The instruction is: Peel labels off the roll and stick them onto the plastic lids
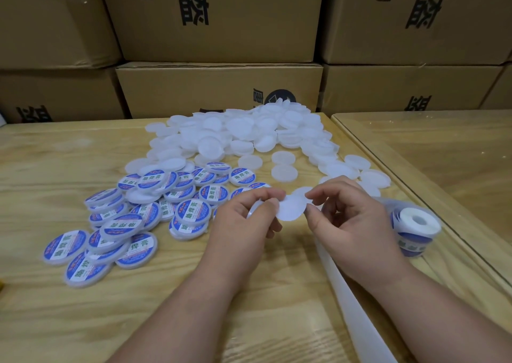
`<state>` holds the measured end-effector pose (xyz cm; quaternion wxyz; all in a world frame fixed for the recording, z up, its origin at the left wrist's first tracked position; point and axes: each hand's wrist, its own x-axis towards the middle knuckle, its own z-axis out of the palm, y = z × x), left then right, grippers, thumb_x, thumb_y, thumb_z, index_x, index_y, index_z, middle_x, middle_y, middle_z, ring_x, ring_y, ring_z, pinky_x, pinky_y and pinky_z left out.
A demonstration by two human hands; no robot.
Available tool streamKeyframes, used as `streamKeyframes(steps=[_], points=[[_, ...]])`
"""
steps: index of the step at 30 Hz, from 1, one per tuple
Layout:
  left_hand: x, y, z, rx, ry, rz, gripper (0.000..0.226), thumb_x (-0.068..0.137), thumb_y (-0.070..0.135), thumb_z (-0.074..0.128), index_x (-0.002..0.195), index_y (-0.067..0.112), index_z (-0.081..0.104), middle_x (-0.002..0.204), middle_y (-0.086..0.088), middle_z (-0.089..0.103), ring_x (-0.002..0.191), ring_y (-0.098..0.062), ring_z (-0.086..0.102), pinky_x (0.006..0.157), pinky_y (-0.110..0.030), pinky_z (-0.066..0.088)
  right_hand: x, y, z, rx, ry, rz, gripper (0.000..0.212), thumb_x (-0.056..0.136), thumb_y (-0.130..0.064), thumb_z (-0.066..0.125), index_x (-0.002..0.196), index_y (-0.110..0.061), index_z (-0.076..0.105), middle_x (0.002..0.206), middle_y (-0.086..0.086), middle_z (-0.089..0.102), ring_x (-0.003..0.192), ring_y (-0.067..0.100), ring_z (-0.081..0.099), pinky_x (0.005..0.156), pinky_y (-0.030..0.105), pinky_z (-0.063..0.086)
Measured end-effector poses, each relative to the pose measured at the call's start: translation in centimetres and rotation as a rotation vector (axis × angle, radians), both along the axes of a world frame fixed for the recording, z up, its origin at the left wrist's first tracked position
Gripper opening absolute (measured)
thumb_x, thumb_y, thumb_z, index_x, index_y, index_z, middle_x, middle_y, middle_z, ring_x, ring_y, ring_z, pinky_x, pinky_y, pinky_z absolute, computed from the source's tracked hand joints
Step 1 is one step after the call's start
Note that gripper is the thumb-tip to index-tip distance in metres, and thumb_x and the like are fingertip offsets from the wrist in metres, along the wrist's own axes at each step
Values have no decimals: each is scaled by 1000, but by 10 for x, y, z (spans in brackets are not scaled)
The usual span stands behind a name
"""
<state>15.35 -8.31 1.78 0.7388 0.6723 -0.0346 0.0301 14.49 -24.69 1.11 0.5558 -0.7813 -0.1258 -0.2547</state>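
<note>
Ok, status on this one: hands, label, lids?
Left hand pinching a lid. Right hand pinching a label, blank side up, beside it. Label roll at right. Nothing in the way.

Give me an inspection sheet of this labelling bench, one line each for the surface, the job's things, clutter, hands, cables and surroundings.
Surface: light wooden table; a second table with a glossy top butts against it on the right.
Job's things: heap of unlabelled white lids at the far middle; labelled lids piled on the left; label roll at the right edge; white backing strip trailing toward the near edge.
Clutter: a small yellow object at the left edge, cut off by the frame.
Hands: left hand and right hand pinch opposite edges of a round white disc, a lid or a label.
Cables: nothing seen.
Surroundings: stacked cardboard boxes behind the tables.
</note>
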Motion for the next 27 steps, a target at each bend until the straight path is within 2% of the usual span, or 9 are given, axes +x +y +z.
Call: streamKeyframes(steps=[2, 6, 10, 13, 16, 19, 21, 24, 27], points=[[1, 1, -1, 4, 5, -1, 32, 96, 7, 60, 85, 29, 80, 73, 6, 71, 61, -9, 61, 60, -19, 52, -1, 0, 1, -2, 2, 8, 17, 77, -33, 70, 93, -39, 69, 90, -12, 61, 57, 11, 52, 59, 15, 43], [1, 2, -3, -7, 2, -24, 29, 96, 7, 60, 86, 26, 80, 74, 7, 71, 61, -9, 62, 59, -18, 50, -2, 0, 2, -45, -21, -3, 16, 80, -17, 72, 82, -33, 70, 90, -11, 63, 59, 11, 55, 60, 13, 42], [1, 1, -1, -129, -18, -71, 18, 91, 23, 62, 94, 21, 79, 71, -3, 68, 62, -18, 65, 53, -24, 50, -3, 1, 4, -39, -32, -11, 13, 79, -12, 70, 76, -25, 68, 85, -12, 63, 62, 11, 54, 60, 12, 41], [1, 5, 0, -304, -27, -147, 34, 83, 30, 46, 106, 16, 66, 74, -14, 66, 61, -32, 68, 42, -30, 50, -3, 1, 4, 73, 9, -31, 14, 78, -15, 68, 72, -27, 65, 74, -11, 62, 62, 13, 55, 60, 18, 45], [0, 9, 1, -411, 11, -160, 29, 75, 26, 38, 99, 15, 49, 74, -20, 66, 64, -40, 70, 39, -31, 50, -4, -2, 5, 240, 95, -10, 12, 78, -19, 67, 73, -30, 66, 63, -7, 60, 60, 16, 56, 61, 28, 49], [1, 7, 1, -463, 74, -133, 13, 94, 21, 39, 96, 14, 50, 87, -18, 75, 82, -37, 76, 44, -33, 54, -4, -3, 7, 336, 155, 31, 14, 78, -19, 66, 69, -29, 65, 57, -5, 54, 56, 21, 51, 59, 36, 47], [3, 6, 2, -505, 110, -120, 20, 105, 23, 39, 103, 13, 55, 103, -17, 77, 97, -33, 76, 53, -36, 59, -4, -4, 9, 397, 180, 49, 16, 79, -18, 65, 66, -28, 64, 52, -3, 48, 46, 17, 43, 49, 31, 41], [5, 5, 3, -564, 144, -115, 25, 106, 28, 43, 110, 11, 61, 113, -18, 75, 106, -32, 73, 65, -39, 62, -5, -6, 11, 483, 227, 83, 19, 79, -16, 62, 64, -28, 61, 47, 2, 42, 40, 17, 36, 43, 29, 36], [7, 4, 3, -578, 182, -129, 28, 105, 31, 44, 111, 10, 63, 115, -20, 74, 107, -33, 73, 69, -40, 63, -5, -6, 12, 524, 293, 148, 19, 78, -15, 60, 62, -26, 62, 49, 6, 47, 44, 19, 41, 49, 30, 41]])
